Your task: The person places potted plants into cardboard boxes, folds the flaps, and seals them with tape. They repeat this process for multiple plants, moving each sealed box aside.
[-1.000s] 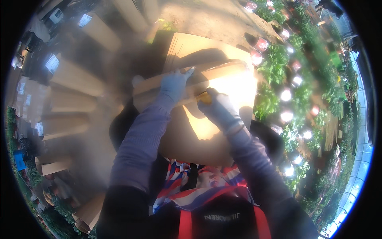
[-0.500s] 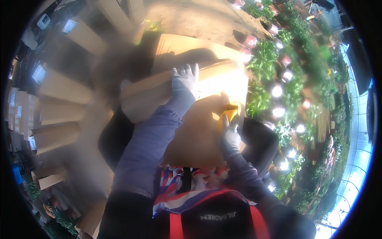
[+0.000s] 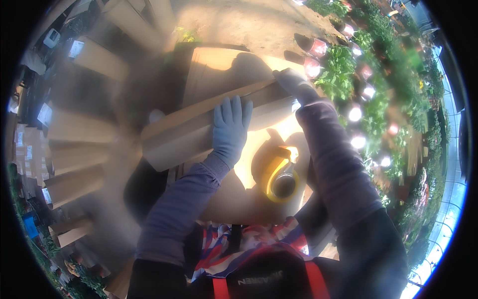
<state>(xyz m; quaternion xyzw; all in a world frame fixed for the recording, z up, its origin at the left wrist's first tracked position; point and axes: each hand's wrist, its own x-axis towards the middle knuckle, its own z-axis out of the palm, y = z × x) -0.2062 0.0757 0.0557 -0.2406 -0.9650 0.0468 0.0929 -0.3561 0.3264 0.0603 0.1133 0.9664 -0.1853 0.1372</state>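
A long folded cardboard box (image 3: 184, 129) lies slantwise across my lap, over a flat cardboard sheet (image 3: 226, 202). My left hand (image 3: 230, 127), in a grey glove, rests flat on the box's near side with its fingers stretched out. At the far right end of the box, my gloved right hand (image 3: 295, 83) grips the edge; part of its fingers is hidden. A yellow tape dispenser (image 3: 272, 174) with a roll in it lies on the sheet below my right forearm, touched by neither hand.
Several long cardboard boxes (image 3: 82, 127) stand in a row to the left. More flat cardboard (image 3: 204, 67) lies beyond the box. Green plants (image 3: 338, 72) in reddish pots (image 3: 317, 48) line the right side, on sandy ground (image 3: 249, 25).
My right hand has let go of the tape dispenser, which now lies on the cardboard, and has moved up to the box's right end. My left hand stays on the box, fingers flatter.
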